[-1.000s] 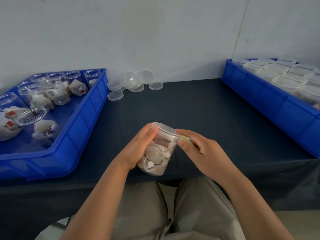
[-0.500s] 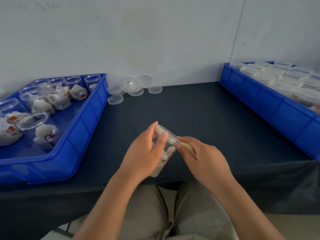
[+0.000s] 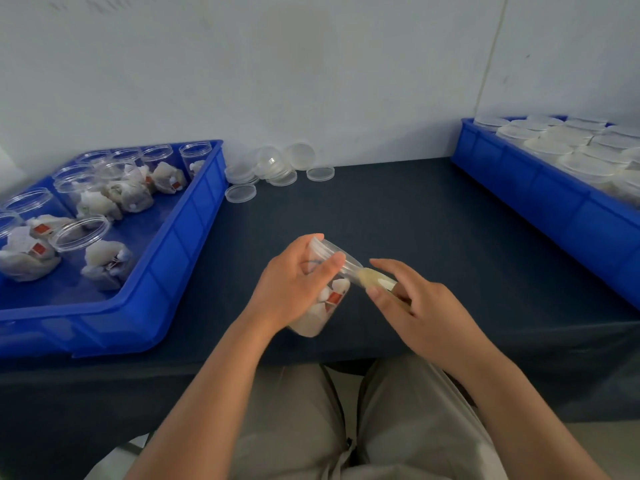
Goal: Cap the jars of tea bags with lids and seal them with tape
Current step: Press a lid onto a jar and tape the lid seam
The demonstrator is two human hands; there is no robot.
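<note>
Head view, centre: left hand (image 3: pixel 294 282) is gripping the further-tilted jar (image 3: pixel 309 323); right hand (image 3: pixel 415 306) is pinching tape (image 3: pixel 375 280), drawing it out. Sealing is likely progressing.

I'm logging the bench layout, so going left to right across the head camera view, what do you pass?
From the left: blue bin of open jars → left hand gripping the jar → tape → right hand pinching it → blue bin of capped jars.
</note>
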